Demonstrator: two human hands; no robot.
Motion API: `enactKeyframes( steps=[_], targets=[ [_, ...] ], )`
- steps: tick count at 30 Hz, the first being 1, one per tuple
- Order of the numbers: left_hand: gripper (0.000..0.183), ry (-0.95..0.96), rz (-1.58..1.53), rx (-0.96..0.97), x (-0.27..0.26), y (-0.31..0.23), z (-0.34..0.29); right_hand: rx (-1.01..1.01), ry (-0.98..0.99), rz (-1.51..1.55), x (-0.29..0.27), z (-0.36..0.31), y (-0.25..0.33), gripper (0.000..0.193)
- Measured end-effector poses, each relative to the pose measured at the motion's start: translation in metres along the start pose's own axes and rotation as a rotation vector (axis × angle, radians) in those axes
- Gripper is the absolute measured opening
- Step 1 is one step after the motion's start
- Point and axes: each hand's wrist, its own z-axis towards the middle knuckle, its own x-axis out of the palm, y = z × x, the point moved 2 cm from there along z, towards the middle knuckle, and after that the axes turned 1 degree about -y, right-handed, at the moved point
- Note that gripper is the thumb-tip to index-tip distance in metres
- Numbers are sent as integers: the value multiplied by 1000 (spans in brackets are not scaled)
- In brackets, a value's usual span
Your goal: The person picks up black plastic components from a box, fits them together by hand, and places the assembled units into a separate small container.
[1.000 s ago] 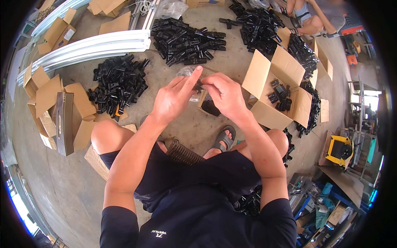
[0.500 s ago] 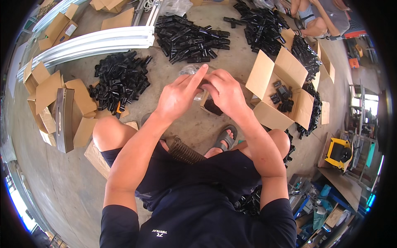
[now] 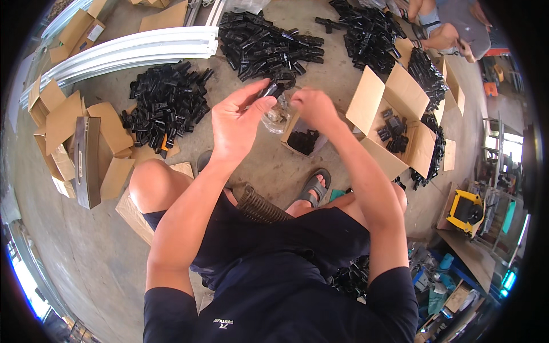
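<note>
Left hand (image 3: 236, 124) grips a black fitting (image 3: 274, 90); right hand (image 3: 315, 108) curls just beside it, whether holding anything I can't tell.

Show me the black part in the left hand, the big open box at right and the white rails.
Black part (image 3: 273, 90): head view, exposed side.
Big box (image 3: 365, 100): head view, left flap.
White rails (image 3: 137, 54): head view, upper face.

Fitting (image 3: 275, 89): black, glossy, roughly tubular. Pose: tilted. Location: between thumb and fingers of the left hand (image 3: 235, 123), far end protruding.
</note>
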Motion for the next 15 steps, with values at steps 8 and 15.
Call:
enactKeyframes(
  steps=[8,15],
  targets=[
    [38,-132,-255,-87,-11,-11,0,124,399,-484,167,31,-25,24],
    [38,-160,-339,-128,-18,-8,5,154,251,-606,202,27,-37,23]
  ],
)
